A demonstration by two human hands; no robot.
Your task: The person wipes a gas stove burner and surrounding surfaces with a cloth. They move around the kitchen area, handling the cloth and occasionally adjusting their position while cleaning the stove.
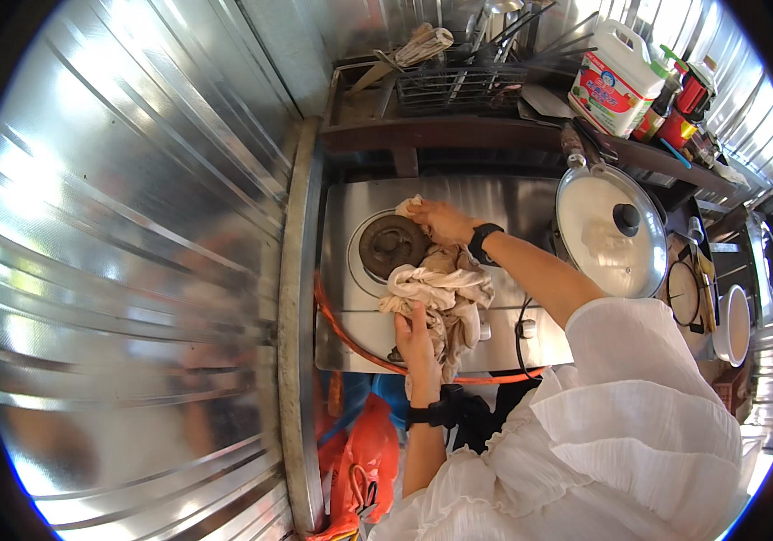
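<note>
A crumpled, stained cream cloth [444, 291] lies bunched over the left side of a stainless steel gas cooktop [495, 199]. My right hand [444, 220] presses a part of this cloth against the far right rim of a dark round burner [393, 247]. Nearer the front edge, my left hand [417, 345] grips the cloth's lower folds, its thumb pointing up along them. The bunched folds cover the burner's near right edge. Beside the cloth, a control knob [484, 331] shows on the front panel.
A lidded pan [610, 230] covers the cooktop's right side. An orange hose [353, 341] curves along the front left. Behind runs a shelf [454, 132] with a utensil rack [457, 88] and a white jug [616, 78]. A metal wall [143, 270] stands left; a red bag [366, 446] hangs below.
</note>
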